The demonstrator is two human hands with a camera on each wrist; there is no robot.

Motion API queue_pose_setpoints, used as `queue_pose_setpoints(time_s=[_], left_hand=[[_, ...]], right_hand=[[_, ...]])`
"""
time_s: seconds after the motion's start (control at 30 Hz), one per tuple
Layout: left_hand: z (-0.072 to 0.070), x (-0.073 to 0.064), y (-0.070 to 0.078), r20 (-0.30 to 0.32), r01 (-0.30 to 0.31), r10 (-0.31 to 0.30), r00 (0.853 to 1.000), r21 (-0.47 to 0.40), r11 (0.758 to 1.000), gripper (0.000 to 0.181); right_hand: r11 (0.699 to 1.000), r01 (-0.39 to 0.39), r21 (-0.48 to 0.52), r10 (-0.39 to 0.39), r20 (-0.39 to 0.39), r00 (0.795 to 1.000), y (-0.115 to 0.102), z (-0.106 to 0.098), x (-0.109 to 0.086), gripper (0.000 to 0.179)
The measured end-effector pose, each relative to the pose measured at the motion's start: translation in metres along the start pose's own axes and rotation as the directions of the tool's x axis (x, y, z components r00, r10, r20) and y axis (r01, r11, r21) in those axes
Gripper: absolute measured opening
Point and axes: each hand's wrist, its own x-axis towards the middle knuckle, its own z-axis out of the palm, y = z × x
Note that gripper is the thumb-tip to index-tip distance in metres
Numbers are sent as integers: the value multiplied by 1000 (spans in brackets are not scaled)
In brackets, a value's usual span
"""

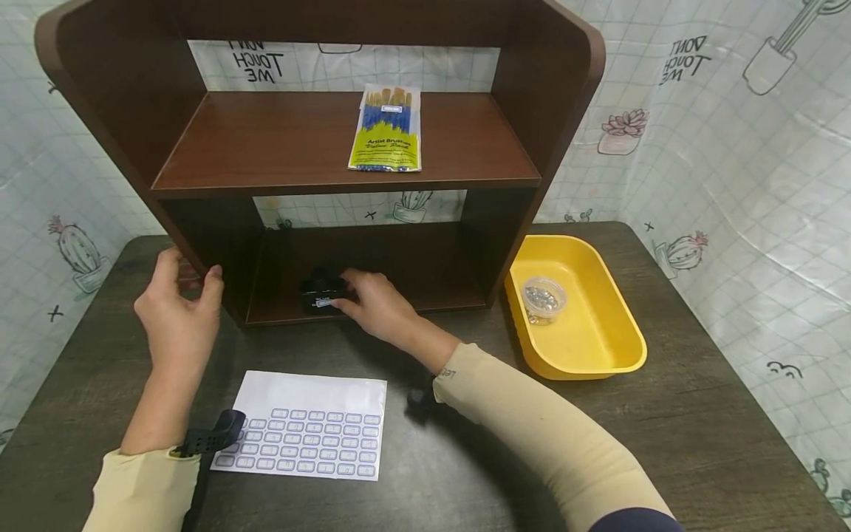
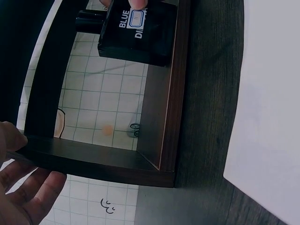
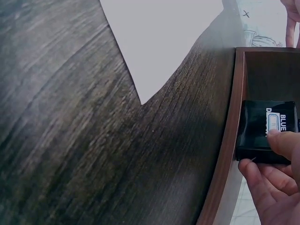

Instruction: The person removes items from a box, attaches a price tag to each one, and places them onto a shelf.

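A black perfume bottle point(image 1: 314, 297) stands upright on the lower board of the brown wooden shelf point(image 1: 346, 140), near its front edge. "BLUE" in white letters and a small blue-framed sticker point(image 2: 136, 18) show on the bottle's front. My right hand point(image 1: 382, 304) holds the bottle from its right side, the thumb point(image 3: 282, 140) over the front by the sticker. At the shelf's left side panel, my left hand point(image 1: 178, 325) grips the front edge, with the thumb on the inner side and the fingers point(image 2: 44, 187) on the outer side.
On the upper board lies a pack of artist brushes point(image 1: 387, 133). A yellow tray point(image 1: 598, 325) right of the shelf contains a small clear tub point(image 1: 543, 297) of shiny bits. In front of the shelf, a sheet of blue-framed stickers point(image 1: 312, 391) lies on the dark table point(image 1: 698, 428).
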Motion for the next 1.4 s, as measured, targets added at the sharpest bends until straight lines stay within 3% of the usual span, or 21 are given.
queue_pose_setpoints(time_s=[0.27,0.47,0.6,0.73,0.93,1.07,1.23,1.4], left_hand=[[0,-1,2,2,3,-3,1000,-1,1000,32],[1,-1,2,0,5,-5,1000,5,1000,32],[1,-1,2,-2,1,-1,1000,7,1000,33],[1,-1,1,-12,4,-4,1000,-5,1000,32],[1,-1,-1,-12,0,0,1000,-24,1000,32],[1,-3,-2,-12,0,-1,1000,-27,1000,32],[2,-3,-2,-18,-6,5,1000,-28,1000,31],[1,-3,0,-19,-4,3,1000,-17,1000,31]], right_hand=[[1000,-9,8,9,0,1000,-2,-1,0,48],[1000,-16,1,16,45,999,-2,-4,-2,52],[1000,-17,-10,18,84,996,0,-11,-14,52],[1000,7,-18,-5,112,994,3,-26,-40,49],[993,99,-65,-90,135,987,10,-61,-92,37],[986,142,-86,-134,95,986,25,-95,-127,24],[987,102,-122,-105,-17,994,61,-141,-160,9],[983,-53,-174,41,-73,996,101,-182,-174,14]])
